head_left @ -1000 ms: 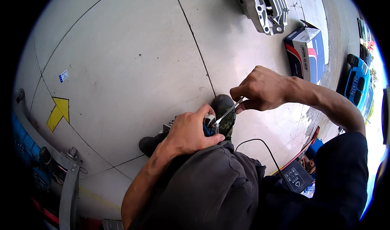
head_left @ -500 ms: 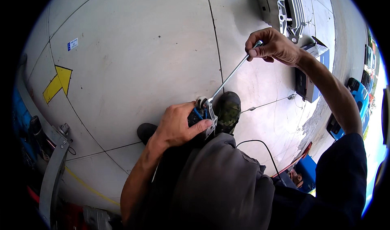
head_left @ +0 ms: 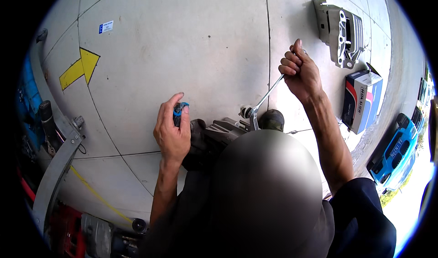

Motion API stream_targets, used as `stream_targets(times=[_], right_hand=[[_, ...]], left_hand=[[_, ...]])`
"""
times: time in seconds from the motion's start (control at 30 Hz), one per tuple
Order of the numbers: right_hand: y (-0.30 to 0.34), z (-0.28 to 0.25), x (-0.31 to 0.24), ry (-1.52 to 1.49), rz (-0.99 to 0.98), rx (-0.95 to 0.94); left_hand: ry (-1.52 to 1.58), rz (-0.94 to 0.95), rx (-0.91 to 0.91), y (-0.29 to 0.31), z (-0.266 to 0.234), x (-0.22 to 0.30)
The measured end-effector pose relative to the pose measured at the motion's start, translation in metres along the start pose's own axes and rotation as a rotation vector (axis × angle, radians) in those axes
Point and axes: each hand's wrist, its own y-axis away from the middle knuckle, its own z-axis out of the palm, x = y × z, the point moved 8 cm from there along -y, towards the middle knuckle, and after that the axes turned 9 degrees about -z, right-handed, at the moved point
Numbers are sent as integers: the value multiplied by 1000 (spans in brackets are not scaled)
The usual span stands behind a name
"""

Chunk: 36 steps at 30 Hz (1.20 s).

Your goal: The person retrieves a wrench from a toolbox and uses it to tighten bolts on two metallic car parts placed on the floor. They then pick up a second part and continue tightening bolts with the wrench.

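Observation:
My right hand [head_left: 301,73] is closed round the upper end of a long silver wrench [head_left: 270,92], thumb pointing up. The wrench slopes down to a silver metal bracket [head_left: 226,128] beside a round black-and-metal bushing [head_left: 247,111]. That bracket lies low between my legs, above my shoes, and its lower part is hidden. Off to the left and apart from the bracket, my left hand [head_left: 172,132] has its thumb and fingers closed round a small black object with a blue rim [head_left: 179,114]; its exact kind does not show.
On the pale floor are a yellow arrow [head_left: 81,69] and a small label [head_left: 106,27]. A ribbed metal housing [head_left: 343,36] and a cardboard box [head_left: 363,98] stand at far right. A blue car [head_left: 394,148] is beyond. A grey metal arm [head_left: 57,178] stands at left.
My left hand has come off the bracket and moved left with the black-and-blue object. My right hand has turned from a fingertip hold to a fist round the wrench. The view has shifted.

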Motion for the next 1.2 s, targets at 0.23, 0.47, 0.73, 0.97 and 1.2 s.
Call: stream_targets(times=[0.23,0.47,0.73,0.97,1.2], right_hand=[[0,26,-15,4,0,-41],[-18,14,-30,231,-116,149],[9,-92,-9,-210,14,395],[20,-108,21,-415,57,496],[28,-64,-19,-154,-220,376]], left_hand=[[-49,196,-909,39,109,41],[51,436,-606,46,117,57],[102,578,-509,55,107,65],[109,621,-507,54,105,72],[97,639,-529,55,110,74]])
